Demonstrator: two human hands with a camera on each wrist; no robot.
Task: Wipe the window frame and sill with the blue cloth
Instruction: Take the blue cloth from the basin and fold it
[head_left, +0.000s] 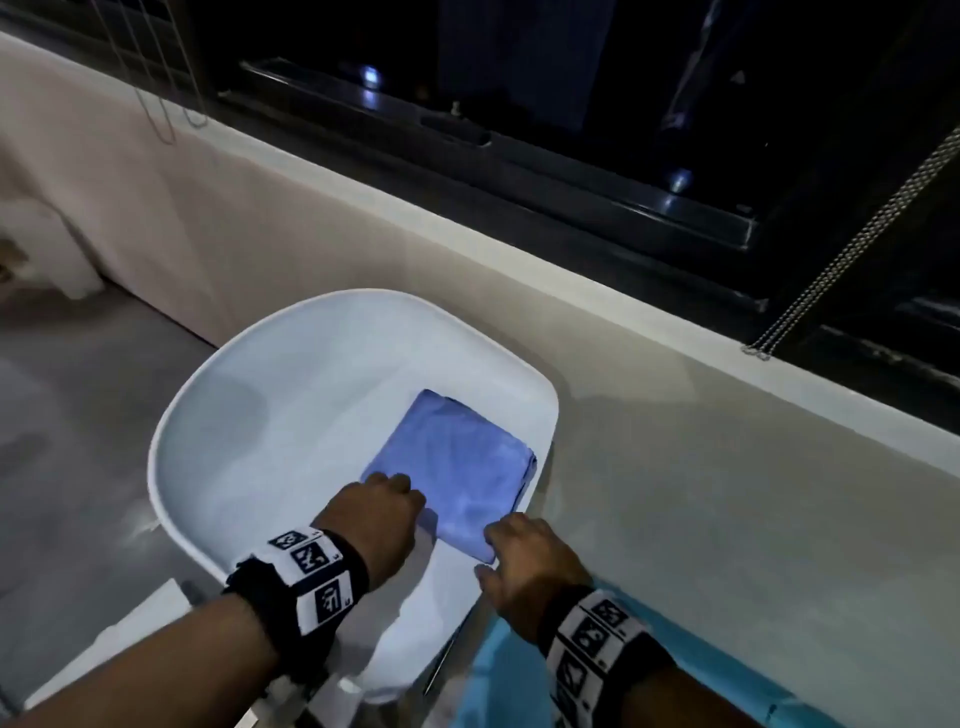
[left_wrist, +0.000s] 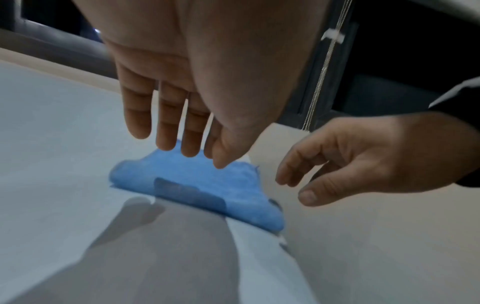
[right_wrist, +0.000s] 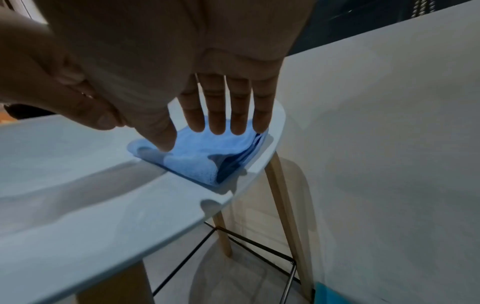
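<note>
Fingers (right_wrist: 215, 115) over blue cloth (head_left: 457, 467); no legible txt.

- The head view looks steeply down from above and behind both wrists, toward the window frame (head_left: 493, 140) at 12 to 2 o'clock.
- The left wrist view sits close under the left hand (left_wrist: 187, 86), looking along its fingers; the right hand (left_wrist: 363, 158) enters at 3 o'clock.
- The right wrist view sits close under the right hand (right_wrist: 182, 67), looking along its fingers, chair legs (right_wrist: 288, 216) at 5 o'clock.
- All three share the blue cloth (head_left: 457, 462) on the white chair seat (head_left: 270, 415).
</note>
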